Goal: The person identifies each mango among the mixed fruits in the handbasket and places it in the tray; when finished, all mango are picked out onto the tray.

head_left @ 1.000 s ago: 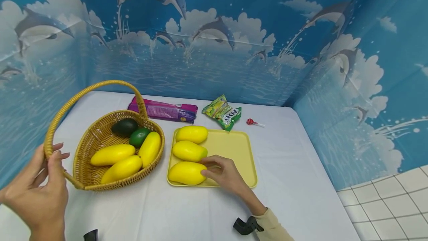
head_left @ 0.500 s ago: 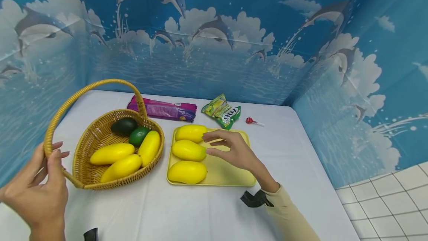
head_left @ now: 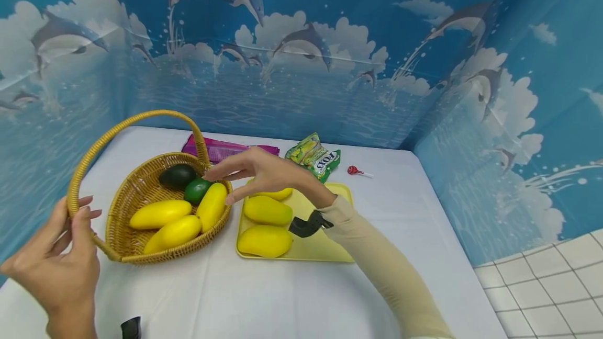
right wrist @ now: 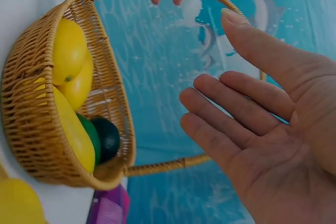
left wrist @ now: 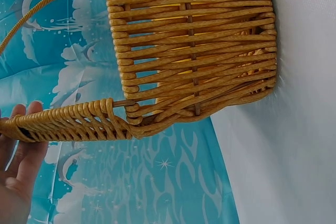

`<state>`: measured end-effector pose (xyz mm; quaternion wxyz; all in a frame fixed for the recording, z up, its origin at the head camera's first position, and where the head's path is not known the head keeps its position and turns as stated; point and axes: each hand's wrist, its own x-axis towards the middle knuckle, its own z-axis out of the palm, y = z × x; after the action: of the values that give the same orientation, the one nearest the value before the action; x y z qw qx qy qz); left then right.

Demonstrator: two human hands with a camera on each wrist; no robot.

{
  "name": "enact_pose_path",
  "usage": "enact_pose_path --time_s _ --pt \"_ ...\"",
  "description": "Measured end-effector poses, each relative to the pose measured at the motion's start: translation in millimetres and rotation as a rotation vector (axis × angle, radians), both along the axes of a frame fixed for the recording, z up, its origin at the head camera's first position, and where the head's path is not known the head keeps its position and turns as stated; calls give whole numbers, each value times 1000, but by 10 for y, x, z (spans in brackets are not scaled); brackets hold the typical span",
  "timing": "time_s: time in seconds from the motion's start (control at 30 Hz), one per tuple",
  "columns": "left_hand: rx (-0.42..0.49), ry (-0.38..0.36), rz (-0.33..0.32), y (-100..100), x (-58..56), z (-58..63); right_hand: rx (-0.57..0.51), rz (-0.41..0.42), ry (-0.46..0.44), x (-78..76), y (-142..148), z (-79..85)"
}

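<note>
Landmark: wicker basket (head_left: 114,218), upright on the white-covered desk (head_left: 226,297).

Left hand (head_left: 63,260): at the basket's left; thumb and fingers grip its arched handle (head_left: 155,113).

Right hand (head_left: 264,171): above the basket's right rim; fingers extended and parted from the thumb, palm bare, nothing held. Right wrist view shows it apart from the fruit.

Inside basket: three yellow fruits (head_left: 160,214) towards the front and right; a dark green fruit (head_left: 178,177) and a smaller green fruit (head_left: 197,191) towards the back, side by side.

Just right of basket: yellow tray (head_left: 325,245) bearing three more yellow fruits (head_left: 265,241) in a column, rearmost partly hidden by the right hand.

Behind basket: purple packet (head_left: 221,150). Beyond it, rightward from basket: green bag (head_left: 313,157), then red lollipop (head_left: 359,171).
</note>
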<state>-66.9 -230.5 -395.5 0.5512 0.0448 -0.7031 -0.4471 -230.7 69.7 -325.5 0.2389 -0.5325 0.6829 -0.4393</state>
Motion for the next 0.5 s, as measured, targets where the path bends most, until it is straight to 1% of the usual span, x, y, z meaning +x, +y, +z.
enact_pose_path --time_s 0.17,0.27,0.3,0.4,0.5 --pt "-17 -26 4 6 -13 -16 45 68 -123 -183 -387 -94" --pt "-37 -66 25 11 -10 -18 54 76 -200 -272 -589 -195" --pt "-38 -68 29 11 -10 -18 53 76 -223 -294 -652 -237" --pt "-34 -57 32 10 -6 -17 57 62 -259 -342 -851 -379" --pt "-16 -17 12 11 -5 -14 68 55 -248 -361 -1026 -525"
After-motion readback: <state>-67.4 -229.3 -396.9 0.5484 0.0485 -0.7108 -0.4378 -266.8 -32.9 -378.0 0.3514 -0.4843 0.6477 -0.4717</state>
